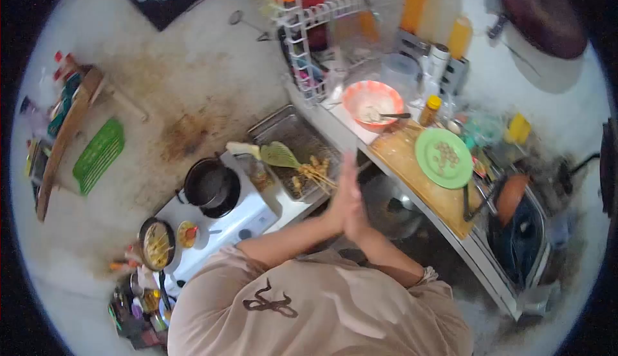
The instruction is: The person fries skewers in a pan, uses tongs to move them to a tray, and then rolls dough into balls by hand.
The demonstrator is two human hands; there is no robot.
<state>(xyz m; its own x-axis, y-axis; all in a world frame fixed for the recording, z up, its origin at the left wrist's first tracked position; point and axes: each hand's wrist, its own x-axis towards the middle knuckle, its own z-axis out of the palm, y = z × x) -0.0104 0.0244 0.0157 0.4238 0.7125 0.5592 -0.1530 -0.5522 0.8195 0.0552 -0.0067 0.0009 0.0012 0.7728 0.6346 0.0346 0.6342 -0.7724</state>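
Observation:
My left hand (339,210) and my right hand (355,219) are pressed palm to palm in front of my body. Their fingers stretch upward, slightly blurred, and nothing shows between them. Just left of them, a metal tray (273,126) holds several skewers of food (314,174) and a light green slotted spatula (278,155). To the right, a green plate (425,163) with small round pieces of food rests on a wooden cutting board (399,142). Behind the board stands an orange bowl (351,108) of white mixture, a spoon in it.
A white stove (254,211) at left carries a dark pot (209,182) and a frying pan (143,234) with food. At the back is a white wire rack (308,53). Bottles, including a yellow-capped jar (429,111), line the right counter. A sink (546,234) lies at far right.

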